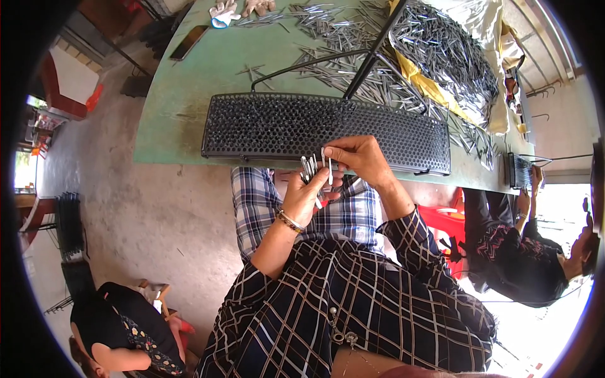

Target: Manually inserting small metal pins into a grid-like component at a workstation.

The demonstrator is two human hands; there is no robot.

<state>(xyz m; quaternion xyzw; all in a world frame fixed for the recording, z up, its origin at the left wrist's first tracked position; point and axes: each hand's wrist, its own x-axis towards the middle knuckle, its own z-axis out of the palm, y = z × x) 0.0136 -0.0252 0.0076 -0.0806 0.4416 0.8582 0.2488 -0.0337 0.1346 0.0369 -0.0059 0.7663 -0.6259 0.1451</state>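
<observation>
My left hand (pixel 305 194) is closed around a small bundle of slim silvery metal pieces (pixel 307 165), their ends fanning up past the fingers. Just to its right, my right hand (pixel 360 161) pinches one similar slim metal piece (pixel 329 171) between thumb and fingers, held upright close to the bundle. Both hands are above my lap at the near edge of a long black perforated metal rack (pixel 403 137). The rack's face is full of round holes, and glints show in many on its left part. Dark bars rise behind it.
On the green table (pixel 183 120), loose metal pieces (pixel 328 28) spread toward a large heap (pixel 441 50) on yellow-and-white sacking. A phone (pixel 189 43) and gloves (pixel 224 12) lie at the far left. One person (pixel 523 258) works at right; another (pixel 129 334) sits at lower left.
</observation>
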